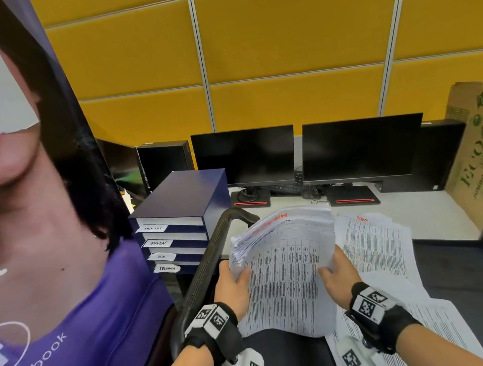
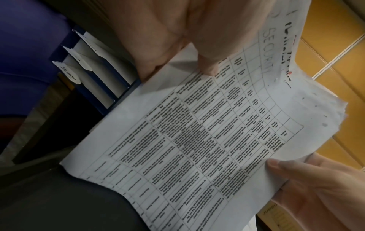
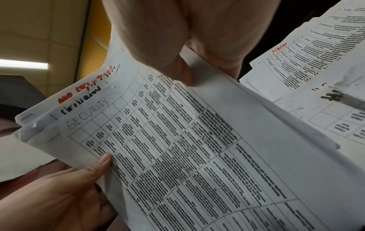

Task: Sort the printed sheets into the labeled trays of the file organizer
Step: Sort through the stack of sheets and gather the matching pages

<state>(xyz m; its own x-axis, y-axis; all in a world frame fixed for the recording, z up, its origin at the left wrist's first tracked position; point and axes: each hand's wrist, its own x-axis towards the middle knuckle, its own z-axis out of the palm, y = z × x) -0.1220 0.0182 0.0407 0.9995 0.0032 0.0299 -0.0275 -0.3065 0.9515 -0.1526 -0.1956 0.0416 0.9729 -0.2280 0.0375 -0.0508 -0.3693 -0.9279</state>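
Both hands hold a thick stack of printed sheets (image 1: 286,254) up over a black chair seat. My left hand (image 1: 236,275) grips its left edge, thumb on top. At the right edge my right hand (image 1: 332,268) grips it the same way. The top sheet (image 3: 187,148) is a printed table headed SECURITY in pencil; the sheets behind it show red and black headings. To the left on the desk stands the dark blue file organizer (image 1: 185,216), its trays labelled TASK LIST, ADMIN, H.R and SECURITY from top to bottom. In the left wrist view my thumb presses the stack (image 2: 197,140) near the organizer (image 2: 94,75).
Loose printed sheets (image 1: 378,244), one headed ADMIN in red, lie spread to the right and lower right. A black chair armrest (image 1: 211,260) runs between the organizer and my left hand. Two dark monitors (image 1: 244,156), a cardboard box (image 1: 480,152) and a purple banner (image 1: 69,283) surround the desk.
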